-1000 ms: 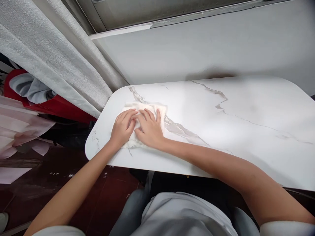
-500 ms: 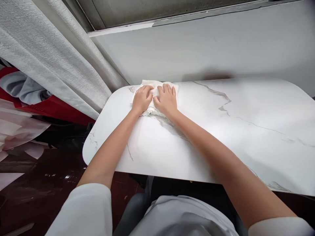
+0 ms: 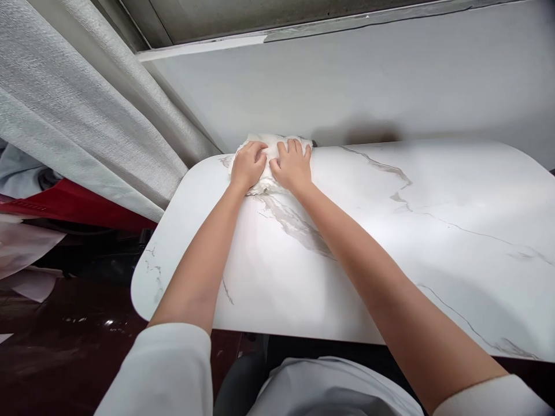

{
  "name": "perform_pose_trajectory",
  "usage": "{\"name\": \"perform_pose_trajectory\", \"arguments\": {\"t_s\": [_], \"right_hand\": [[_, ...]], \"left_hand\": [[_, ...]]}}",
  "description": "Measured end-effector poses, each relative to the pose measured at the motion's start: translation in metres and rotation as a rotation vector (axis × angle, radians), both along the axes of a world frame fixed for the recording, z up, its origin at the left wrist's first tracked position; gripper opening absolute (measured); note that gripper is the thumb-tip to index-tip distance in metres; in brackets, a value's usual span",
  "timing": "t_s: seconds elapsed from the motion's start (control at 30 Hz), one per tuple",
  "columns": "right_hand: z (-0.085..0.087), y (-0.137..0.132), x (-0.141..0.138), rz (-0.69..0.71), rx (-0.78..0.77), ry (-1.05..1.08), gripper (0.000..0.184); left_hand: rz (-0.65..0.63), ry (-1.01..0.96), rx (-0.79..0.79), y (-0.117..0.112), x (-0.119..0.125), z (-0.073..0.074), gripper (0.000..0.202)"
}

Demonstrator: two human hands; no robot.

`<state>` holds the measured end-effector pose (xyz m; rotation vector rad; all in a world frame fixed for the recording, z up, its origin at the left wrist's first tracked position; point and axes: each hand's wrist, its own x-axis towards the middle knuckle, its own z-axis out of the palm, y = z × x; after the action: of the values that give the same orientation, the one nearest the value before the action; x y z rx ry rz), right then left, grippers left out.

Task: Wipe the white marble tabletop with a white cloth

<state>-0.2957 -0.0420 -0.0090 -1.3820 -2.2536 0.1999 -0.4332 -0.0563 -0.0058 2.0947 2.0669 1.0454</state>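
Observation:
A white cloth (image 3: pixel 269 151) lies bunched at the far edge of the white marble-patterned table (image 3: pixel 277 277), its back part reaching the edge by the wall. My left hand (image 3: pixel 249 166) presses on the cloth's left side, fingers curled into it. On the cloth's right side is my right hand (image 3: pixel 293 164), its fingers bent and gripping the fabric. A small gap of cloth shows between the two hands. Both arms are stretched forward over the tabletop.
A grey wall (image 3: pixel 347 86) stands directly behind the table. At the left hangs a pale curtain (image 3: pixel 99 104), close to the table's rounded corner. Beyond it are a red item (image 3: pixel 78 205) and pale sheets (image 3: pixel 26 245) above a dark red floor (image 3: pixel 87 358).
Both hands and the cloth have slid slightly farther toward the table's back edge. The camera view has shifted a little, so the near table edge appears lower.

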Motion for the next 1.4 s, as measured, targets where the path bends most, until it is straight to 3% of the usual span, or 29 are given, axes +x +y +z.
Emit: {"name": "perform_pose_trajectory", "arguments": {"t_s": [0.2, 0.43, 0.7, 1.03, 1.4], "right_hand": [[-0.007, 0.017, -0.008, 0.025, 0.04, 0.002, 0.039], [-0.017, 0.033, -0.016, 0.037, 0.08, 0.0, 0.043], [-0.024, 0.04, -0.03, 0.001, 0.148, -0.028, 0.044], [-0.01, 0.018, -0.063, -0.027, 0.121, -0.14, 0.044], [-0.017, 0.001, -0.096, 0.086, 0.086, 0.024, 0.05]], "left_hand": [[0.161, -0.043, 0.014, 0.013, -0.007, -0.007, 0.027], [0.12, -0.127, 0.038, 0.034, -0.027, -0.02, 0.019], [0.073, -0.148, 0.027, 0.042, -0.042, -0.02, 0.019], [0.185, -0.106, -0.013, 0.026, -0.065, -0.005, 0.023], [0.191, -0.155, 0.055, -0.001, -0.1, -0.006, 0.023]]}}
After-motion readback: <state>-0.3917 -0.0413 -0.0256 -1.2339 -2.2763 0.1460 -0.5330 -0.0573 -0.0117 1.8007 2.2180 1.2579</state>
